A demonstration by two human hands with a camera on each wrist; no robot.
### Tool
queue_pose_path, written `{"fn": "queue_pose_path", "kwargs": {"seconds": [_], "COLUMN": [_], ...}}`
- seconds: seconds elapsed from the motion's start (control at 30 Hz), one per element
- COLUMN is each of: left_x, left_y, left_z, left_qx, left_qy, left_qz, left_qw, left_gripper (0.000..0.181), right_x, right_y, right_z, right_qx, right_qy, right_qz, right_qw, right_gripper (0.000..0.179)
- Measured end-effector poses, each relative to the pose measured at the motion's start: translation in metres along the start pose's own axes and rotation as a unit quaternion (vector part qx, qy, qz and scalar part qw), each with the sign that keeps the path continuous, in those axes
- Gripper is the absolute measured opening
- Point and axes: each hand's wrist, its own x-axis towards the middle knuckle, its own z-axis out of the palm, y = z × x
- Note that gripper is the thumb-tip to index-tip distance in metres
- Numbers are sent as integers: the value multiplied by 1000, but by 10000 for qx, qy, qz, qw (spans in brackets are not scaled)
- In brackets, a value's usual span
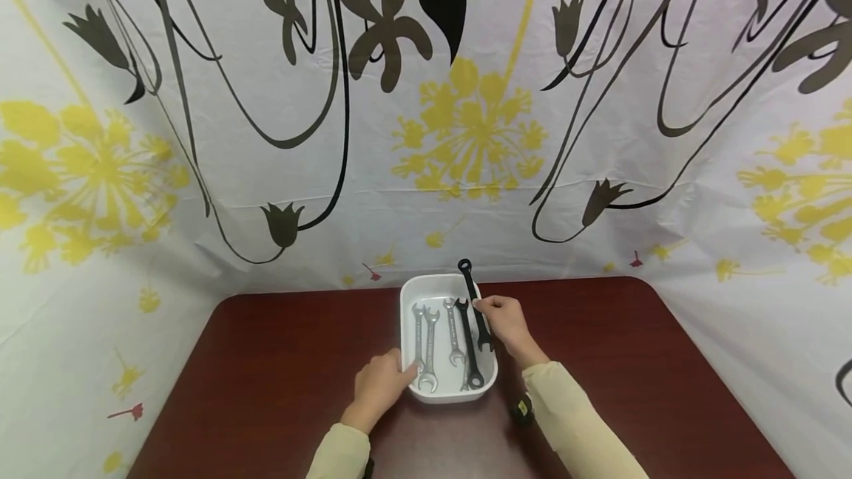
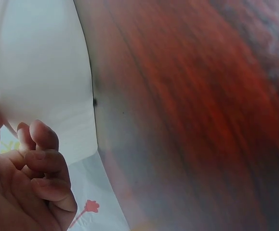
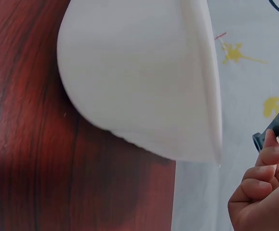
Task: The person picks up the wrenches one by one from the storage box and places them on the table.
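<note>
Patterned cloth (image 1: 479,220) hangs beyond both hands; red-brown table (image 1: 599,361) under them. White tray (image 1: 433,285) btwn the hands — L hand (image 1: 379,381) pinches its near-left rim, thumb over it, fingers curled outside. R hand (image 1: 507,322) pinches a long black wrench (image 1: 479,322) near mid-length, at tray's R side, ring end past the far rim. Second black wrench (image 1: 468,342) lies in tray, just L of R hand; silver wrenches (image 1: 429,350) in there too — two nearest L hand.

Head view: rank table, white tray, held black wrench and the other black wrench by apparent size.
1. Table
2. White tray
Held black wrench and other black wrench: smaller, but too alike to rank.
</note>
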Motion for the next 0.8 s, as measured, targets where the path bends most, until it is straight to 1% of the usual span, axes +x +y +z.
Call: {"fn": "queue_pose_path", "kwargs": {"seconds": [0.13,0.27,0.43,0.57,0.67,0.8], "left_x": [1,1,-1,-1,-1,0], "left_y": [-1,-1,-2,-2,-1,0], "left_z": [0,1,1,0,1,0], "left_qx": [-19,-42,-21,-3,-8,28], "left_qy": [-26,-48,0,36,42,41], "left_qz": [-40,-79,-28,-47,-85,-50], "left_qw": [10000,9999,10000,10000,10000,10000], "left_gripper": [28,29,28,28,27,26], "right_x": [0,-1,-1,-1,-2,-5], "right_y": [5,13,24,30,36,44], "right_z": [-7,-14,-21,-28,-33,-37], "right_qx": [127,119,38,-85,-162,-145], "right_qy": [17,20,-23,-34,-31,-73], "right_qz": [46,58,49,57,145,219], "right_qw": [9999,9999,10000,9999,9998,9996], "right_gripper": [22,22,24,24,24,25]}}
